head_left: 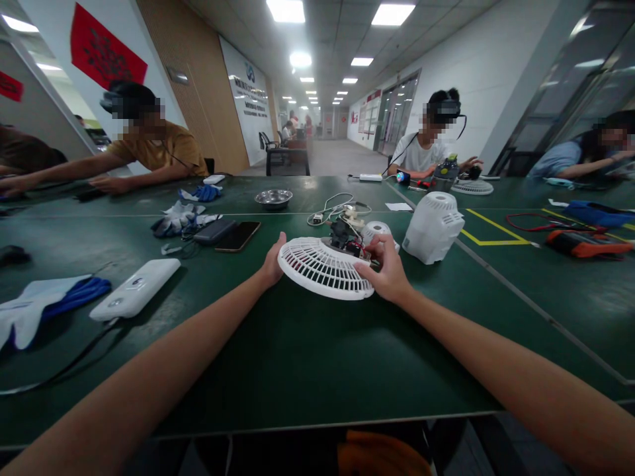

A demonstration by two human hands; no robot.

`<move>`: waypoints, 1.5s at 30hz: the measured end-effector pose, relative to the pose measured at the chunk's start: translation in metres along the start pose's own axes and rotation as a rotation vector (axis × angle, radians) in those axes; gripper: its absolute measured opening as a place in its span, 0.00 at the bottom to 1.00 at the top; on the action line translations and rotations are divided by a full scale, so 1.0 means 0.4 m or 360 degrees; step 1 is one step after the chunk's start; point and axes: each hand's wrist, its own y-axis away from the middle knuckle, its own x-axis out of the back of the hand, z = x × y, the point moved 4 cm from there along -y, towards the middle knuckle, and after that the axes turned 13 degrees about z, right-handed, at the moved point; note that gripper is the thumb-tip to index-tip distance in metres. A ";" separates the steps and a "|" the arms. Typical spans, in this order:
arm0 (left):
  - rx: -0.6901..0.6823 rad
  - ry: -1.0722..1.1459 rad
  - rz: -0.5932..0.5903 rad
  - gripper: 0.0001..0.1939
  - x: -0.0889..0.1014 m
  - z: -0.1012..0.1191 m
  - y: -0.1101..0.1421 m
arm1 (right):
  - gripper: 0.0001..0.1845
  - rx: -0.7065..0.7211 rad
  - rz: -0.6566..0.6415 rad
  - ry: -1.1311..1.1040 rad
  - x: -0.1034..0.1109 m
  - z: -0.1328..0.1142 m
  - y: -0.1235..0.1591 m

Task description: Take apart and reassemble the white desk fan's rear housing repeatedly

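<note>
A round white fan grille (320, 268) is held slightly tilted over the green table, in front of me. On top of it sits a dark motor (341, 233) with red and black wires. My left hand (274, 263) grips the grille's left rim, thumb up and the other fingers mostly hidden behind it. My right hand (388, 272) is closed on the right rim beside the motor, its thumb on the slats and its fingers bent near the wires. Behind it shows a small white round part (378, 229). A white plastic housing (433, 228) stands to the right.
A pale USB cable (342, 203) lies behind the grille. Leftward are a phone (238, 237), a white power bank (136, 289) with a cable, and gloves (54, 301). A metal bowl (274, 198) stands farther back. An orange multimeter (588, 244) lies right. Several people sit across the table.
</note>
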 end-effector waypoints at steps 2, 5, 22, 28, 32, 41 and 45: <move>0.0198 0.0171 -0.0189 0.29 -0.017 0.000 -0.006 | 0.29 0.0076 -0.0014 0.0087 -0.003 0.004 -0.002; 0.0343 0.0287 -0.0259 0.19 -0.022 0.001 -0.018 | 0.28 0.0144 -0.0070 0.0190 -0.007 0.010 -0.005; 0.0062 -0.0077 0.0027 0.11 0.005 -0.030 -0.038 | 0.23 0.0511 -0.0123 0.0511 0.044 0.010 -0.059; -0.0138 -0.0253 0.0084 0.14 0.016 -0.022 -0.035 | 0.36 0.0389 0.0095 0.0856 0.094 0.090 -0.099; -0.0146 -0.0232 0.0067 0.15 0.016 -0.022 -0.032 | 0.44 0.0134 0.0064 0.0904 0.099 0.142 -0.105; -0.0145 -0.0275 0.0073 0.15 0.012 -0.018 -0.030 | 0.51 -0.0136 0.0016 0.0935 0.107 0.170 -0.113; -0.0144 -0.0297 0.0068 0.15 0.011 -0.015 -0.026 | 0.54 -0.0120 -0.0028 0.0926 0.103 0.180 -0.111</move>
